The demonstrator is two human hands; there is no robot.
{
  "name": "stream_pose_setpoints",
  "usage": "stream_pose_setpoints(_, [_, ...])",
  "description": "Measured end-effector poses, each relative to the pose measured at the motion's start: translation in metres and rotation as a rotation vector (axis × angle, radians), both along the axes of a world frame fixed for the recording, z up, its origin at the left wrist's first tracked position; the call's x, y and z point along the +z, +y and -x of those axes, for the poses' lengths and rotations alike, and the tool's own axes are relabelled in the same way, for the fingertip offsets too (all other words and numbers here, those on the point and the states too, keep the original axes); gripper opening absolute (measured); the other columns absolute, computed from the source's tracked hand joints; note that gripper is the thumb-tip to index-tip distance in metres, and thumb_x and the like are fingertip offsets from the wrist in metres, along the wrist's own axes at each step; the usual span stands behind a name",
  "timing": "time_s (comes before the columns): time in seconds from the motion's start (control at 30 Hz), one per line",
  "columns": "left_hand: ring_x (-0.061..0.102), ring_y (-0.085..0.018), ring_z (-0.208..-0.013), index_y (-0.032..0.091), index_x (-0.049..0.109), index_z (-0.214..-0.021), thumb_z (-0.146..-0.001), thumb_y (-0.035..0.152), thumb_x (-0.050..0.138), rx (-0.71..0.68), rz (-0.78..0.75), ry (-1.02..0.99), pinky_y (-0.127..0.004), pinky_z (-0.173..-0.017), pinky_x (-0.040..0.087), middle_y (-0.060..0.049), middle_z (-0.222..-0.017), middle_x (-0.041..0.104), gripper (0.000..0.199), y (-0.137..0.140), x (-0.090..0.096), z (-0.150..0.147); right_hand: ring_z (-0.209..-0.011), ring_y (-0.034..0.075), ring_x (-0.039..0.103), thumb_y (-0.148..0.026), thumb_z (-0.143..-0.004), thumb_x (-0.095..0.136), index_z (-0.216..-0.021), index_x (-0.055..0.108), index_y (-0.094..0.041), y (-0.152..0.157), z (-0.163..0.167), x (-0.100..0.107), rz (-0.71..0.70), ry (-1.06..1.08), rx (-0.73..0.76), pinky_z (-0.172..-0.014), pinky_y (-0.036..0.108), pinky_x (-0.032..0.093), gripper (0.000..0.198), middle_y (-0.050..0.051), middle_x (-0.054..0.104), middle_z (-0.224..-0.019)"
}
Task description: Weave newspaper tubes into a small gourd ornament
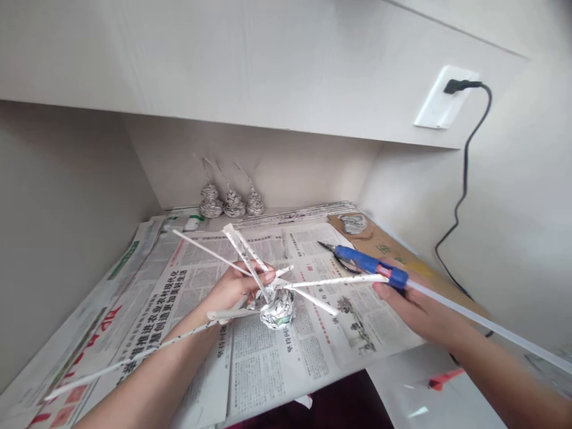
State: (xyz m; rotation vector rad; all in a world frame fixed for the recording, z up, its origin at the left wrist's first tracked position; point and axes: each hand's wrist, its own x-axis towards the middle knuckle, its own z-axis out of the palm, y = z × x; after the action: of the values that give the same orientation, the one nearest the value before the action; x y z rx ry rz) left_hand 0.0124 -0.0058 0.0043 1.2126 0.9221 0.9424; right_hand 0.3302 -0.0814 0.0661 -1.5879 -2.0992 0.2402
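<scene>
My left hand [241,287] is closed around a small round body woven from rolled newspaper [277,314]. Several paper tubes stick out from its top in different directions, and one long tube [134,359] trails to the lower left. In my right hand [409,310] is a blue glue gun [361,260], its dark nozzle toward the upper left. A long translucent glue stick [487,328] comes out of its back end. One paper tube [335,280] reaches from the woven body to my right thumb; whether the thumb presses it, I cannot tell.
Newspaper sheets [254,369] cover the table. At the back stand three woven paper gourds [233,205], beside a bundle of paper tubes [299,214]. Brown cardboard [402,262] lies on the right, bearing a grey pad [354,224]. A black cord [466,161] hangs from the wall socket [442,104].
</scene>
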Motion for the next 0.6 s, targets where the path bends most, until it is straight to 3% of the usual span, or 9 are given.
stream_pose_setpoints(0.13, [0.043, -0.008, -0.044, 0.013, 0.071, -0.083, -0.063, 0.039, 0.078, 0.061, 0.017, 0.068, -0.021, -0.043, 0.028, -0.001, -0.056, 0.060, 0.034, 0.002, 0.003, 0.002, -0.093, 0.027, 0.063, -0.045, -0.089, 0.049, -0.117, 0.054, -0.023, 0.021, -0.057, -0.014, -0.017, -0.071, -0.223, -0.078, 0.037, 0.049, 0.036, 0.008, 0.066, -0.106])
stream_pose_setpoints(0.2, [0.047, -0.009, -0.047, 0.014, 0.071, -0.082, -0.061, 0.039, 0.079, 0.099, 0.017, 0.067, -0.021, -0.044, 0.030, -0.001, -0.058, 0.062, 0.034, 0.003, 0.005, 0.002, -0.086, 0.026, 0.064, -0.045, -0.087, 0.050, -0.115, 0.055, -0.021, 0.030, -0.091, -0.021, 0.017, -0.123, -0.266, -0.074, 0.036, 0.050, 0.037, 0.009, 0.068, -0.101])
stream_pose_setpoints(0.33, [0.055, -0.013, -0.057, 0.014, 0.071, -0.079, -0.057, 0.040, 0.081, 0.151, 0.036, 0.044, -0.022, -0.050, 0.037, -0.003, -0.066, 0.067, 0.036, 0.004, 0.005, 0.001, -0.088, 0.026, 0.065, -0.030, -0.084, 0.048, -0.118, 0.056, -0.019, 0.040, -0.145, -0.033, 0.064, -0.272, -0.333, -0.075, 0.034, 0.049, 0.036, 0.010, 0.069, -0.103])
stream_pose_setpoints(0.6, [0.041, -0.007, -0.045, 0.014, 0.072, -0.081, -0.052, 0.043, 0.083, 0.198, 0.066, 0.077, -0.019, -0.041, 0.026, 0.001, -0.057, 0.060, 0.043, 0.011, 0.002, 0.006, -0.088, 0.025, 0.063, -0.016, -0.076, 0.051, -0.115, 0.060, -0.019, 0.048, -0.188, -0.039, 0.125, -0.368, -0.282, -0.081, 0.034, 0.047, 0.041, 0.010, 0.069, -0.097])
